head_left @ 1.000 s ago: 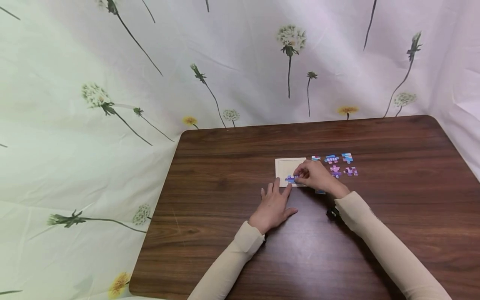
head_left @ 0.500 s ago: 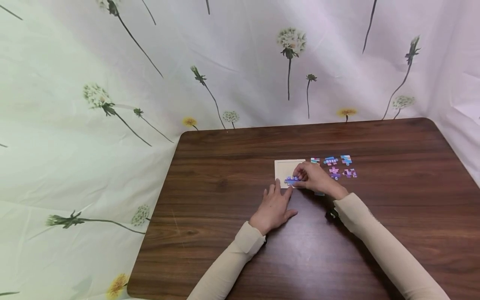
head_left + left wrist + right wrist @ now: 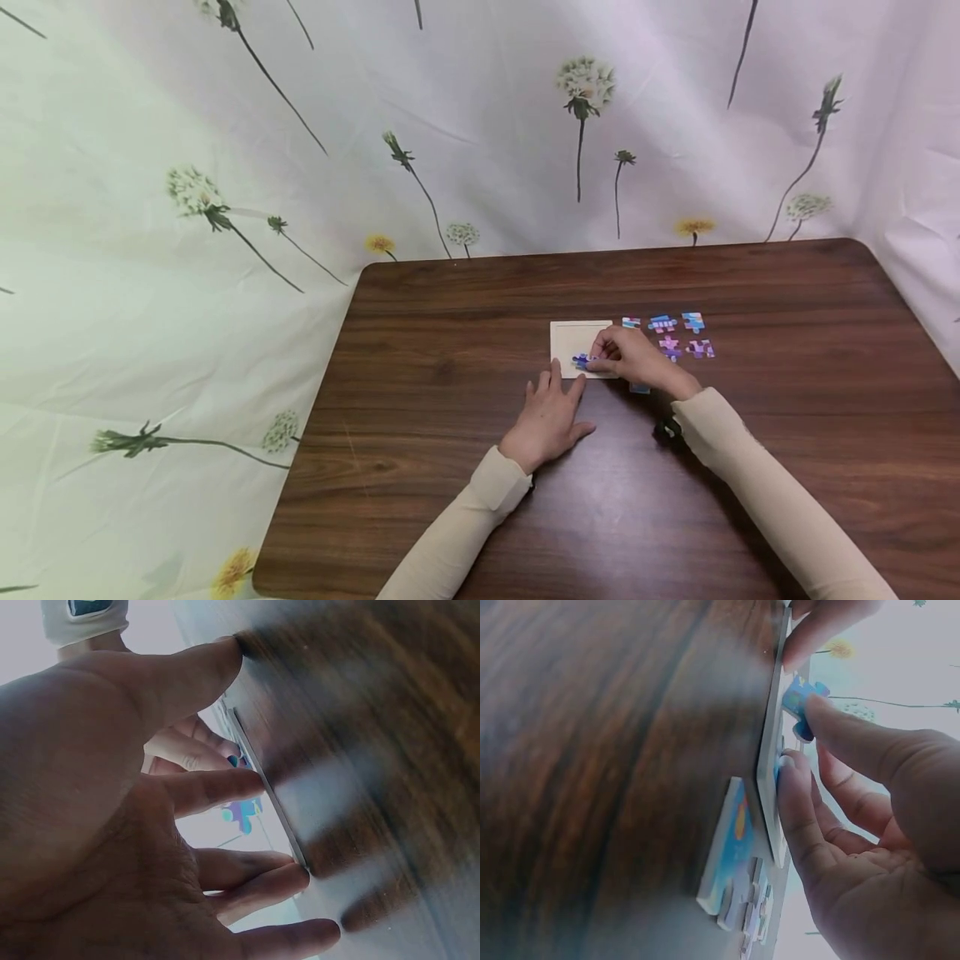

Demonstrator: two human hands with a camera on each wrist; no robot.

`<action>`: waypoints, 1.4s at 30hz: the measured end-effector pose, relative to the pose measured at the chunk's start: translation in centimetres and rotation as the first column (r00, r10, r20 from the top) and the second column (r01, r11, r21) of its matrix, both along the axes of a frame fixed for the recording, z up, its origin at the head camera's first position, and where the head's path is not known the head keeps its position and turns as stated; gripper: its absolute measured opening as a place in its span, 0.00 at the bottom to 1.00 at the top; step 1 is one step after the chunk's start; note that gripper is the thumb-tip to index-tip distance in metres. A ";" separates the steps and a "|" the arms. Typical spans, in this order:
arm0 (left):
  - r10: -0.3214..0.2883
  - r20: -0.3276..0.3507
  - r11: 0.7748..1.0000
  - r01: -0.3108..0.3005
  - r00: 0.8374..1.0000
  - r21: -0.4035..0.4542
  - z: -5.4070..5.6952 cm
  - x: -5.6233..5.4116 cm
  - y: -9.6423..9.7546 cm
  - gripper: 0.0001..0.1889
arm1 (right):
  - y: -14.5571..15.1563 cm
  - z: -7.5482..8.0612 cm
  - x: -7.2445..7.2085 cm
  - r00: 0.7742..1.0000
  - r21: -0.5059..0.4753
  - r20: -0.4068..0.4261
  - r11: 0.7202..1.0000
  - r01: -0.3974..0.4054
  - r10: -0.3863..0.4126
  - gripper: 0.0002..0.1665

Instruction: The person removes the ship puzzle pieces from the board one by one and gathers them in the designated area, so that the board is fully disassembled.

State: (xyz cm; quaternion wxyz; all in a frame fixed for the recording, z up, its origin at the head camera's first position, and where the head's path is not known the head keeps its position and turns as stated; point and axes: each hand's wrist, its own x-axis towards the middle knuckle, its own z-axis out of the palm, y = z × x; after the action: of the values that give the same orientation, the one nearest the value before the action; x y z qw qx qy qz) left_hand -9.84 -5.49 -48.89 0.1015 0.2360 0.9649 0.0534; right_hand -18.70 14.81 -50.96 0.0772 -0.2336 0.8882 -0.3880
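Note:
My right hand (image 3: pixel 633 358) pinches a blue and purple jigsaw piece (image 3: pixel 801 701) between thumb and fingers, tilted close over a pale, square puzzle tray (image 3: pixel 564 335). In the head view the held piece (image 3: pixel 580 361) shows at the tray's near side, partly covered by the fingers. My left hand (image 3: pixel 546 419) has its fingers spread, with fingertips right at the tray's near left edge. From the left wrist view those fingers (image 3: pixel 217 787) look straight along the tray edge, and the thumb tip reaches the table.
Several loose jigsaw pieces (image 3: pixel 670 344) lie right of the tray, blue ones behind pink and purple ones. Another blue piece (image 3: pixel 639 388) lies near the tray's front right corner, partly under the right hand. The brown wooden table (image 3: pixel 420 375) meets a flower-print cloth (image 3: pixel 480 150) behind.
The held piece has turned and tilted a little in my right fingers above the tray, so less of it shows from above. My left hand stays in the same place.

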 end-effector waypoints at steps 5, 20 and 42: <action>0.002 0.011 1.000 -0.002 1.000 0.008 0.0 0.0 0.0 0.39 | 0.2 0.1 0.0 1.000 -0.014 -0.007 1.000 -0.012 0.012 0.08; 0.018 0.029 1.000 -0.018 0.999 0.012 -0.1 -0.2 0.0 0.40 | 1.4 0.4 0.7 0.998 -0.076 0.053 0.996 0.043 -0.039 0.03; 0.079 0.073 0.994 -0.083 0.994 0.065 -0.4 0.0 0.1 0.38 | 7.2 0.7 3.2 0.977 -0.112 0.104 0.974 0.198 -0.187 0.10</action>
State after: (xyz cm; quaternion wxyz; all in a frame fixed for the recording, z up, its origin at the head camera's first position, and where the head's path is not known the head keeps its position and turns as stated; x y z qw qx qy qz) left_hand -9.80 -5.36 -49.31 0.1253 0.1979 0.9672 0.0987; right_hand -15.46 22.01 -50.21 0.0660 -0.1322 0.8768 -0.4576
